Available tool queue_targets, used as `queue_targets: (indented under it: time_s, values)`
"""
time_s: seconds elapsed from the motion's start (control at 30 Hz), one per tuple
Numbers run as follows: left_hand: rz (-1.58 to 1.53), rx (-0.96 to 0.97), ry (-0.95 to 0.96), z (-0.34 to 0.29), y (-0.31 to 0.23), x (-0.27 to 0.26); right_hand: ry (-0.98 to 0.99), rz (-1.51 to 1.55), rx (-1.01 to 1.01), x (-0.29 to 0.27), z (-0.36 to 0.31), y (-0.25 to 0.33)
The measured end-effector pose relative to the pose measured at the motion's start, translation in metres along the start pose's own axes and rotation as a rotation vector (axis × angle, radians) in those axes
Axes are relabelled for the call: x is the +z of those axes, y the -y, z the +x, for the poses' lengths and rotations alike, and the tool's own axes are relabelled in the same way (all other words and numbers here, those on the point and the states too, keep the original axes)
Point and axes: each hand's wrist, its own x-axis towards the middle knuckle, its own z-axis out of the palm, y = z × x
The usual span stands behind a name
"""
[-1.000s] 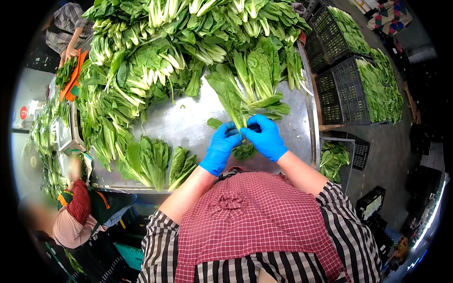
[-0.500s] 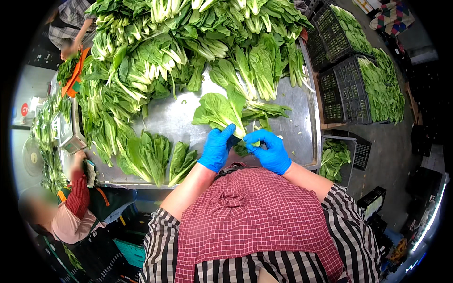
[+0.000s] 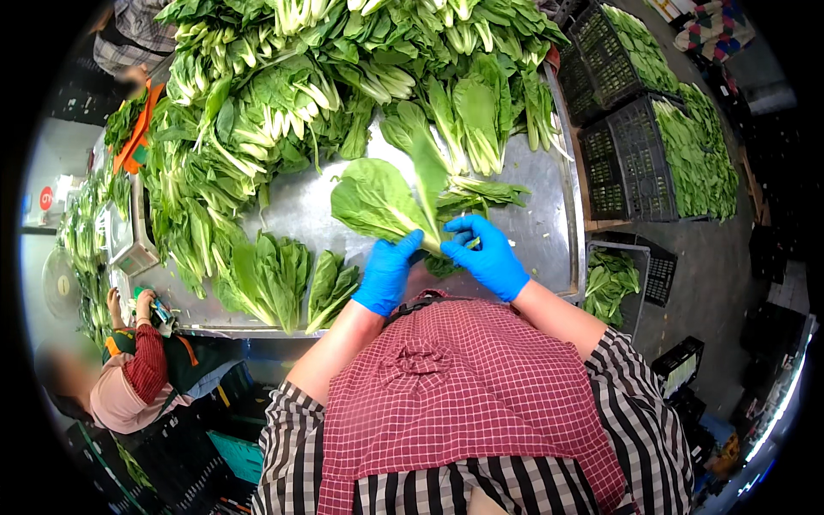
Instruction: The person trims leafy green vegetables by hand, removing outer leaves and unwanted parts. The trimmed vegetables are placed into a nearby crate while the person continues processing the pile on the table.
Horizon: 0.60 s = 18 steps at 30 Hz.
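Observation:
My left hand (image 3: 387,270), in a blue glove, is closed round the pale base of a head of bok choy (image 3: 379,202). Its broad green leaves fan out up and to the left, with one blurred leaf standing upright. Beside it, my right hand (image 3: 485,256), gloved in blue too, has thumb and fingers pinched at the stalk's base. Loose trimmed leaves (image 3: 481,193) lie on the metal table just beyond my hands. Two trimmed-looking clusters, a larger one (image 3: 273,279) and a smaller one (image 3: 333,287), rest near the front edge to the left.
A large heap of bok choy (image 3: 283,112) covers the far and left parts of the metal table (image 3: 296,206). Black crates (image 3: 631,159) packed with greens stand at the right, above a grey bin (image 3: 614,283) of leaves. Co-workers stand at the left, one beside a scale (image 3: 131,245).
The bok choy has swung left and tilted lower in my left hand. My right hand's fingers have shifted slightly. At the left, a co-worker's hands have come together over the table edge.

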Motion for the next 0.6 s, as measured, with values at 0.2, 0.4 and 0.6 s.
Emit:
queue_targets:
  time_s: [0.2,0.4,0.6]
  values:
    - [0.163,0.021,0.094,-0.008,0.0,0.005,0.12,0.064,0.083,0.005,0.012,-0.03]
    - [0.279,0.04,0.042,-0.016,0.004,0.007,0.009,0.314,0.223,0.004,0.013,-0.028]
    - [0.59,0.18,0.074,-0.036,-0.015,0.026,0.026,0.175,0.281,0.003,0.018,-0.032]
